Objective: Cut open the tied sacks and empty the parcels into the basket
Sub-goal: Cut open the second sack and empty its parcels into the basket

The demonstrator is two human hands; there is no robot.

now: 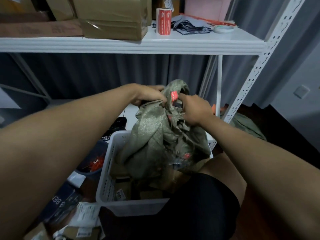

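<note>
Head view — both hands grip sack

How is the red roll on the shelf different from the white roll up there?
The red label roll stands upright on end, while the white tape roll lies flat. The label roll is red with white print and looks tall; the tape roll is pale and low, like a flat ring. The label roll sits next to the cardboard boxes, the tape roll nearer the shelf's right end. Both are rolls resting on the same white shelf.
</note>
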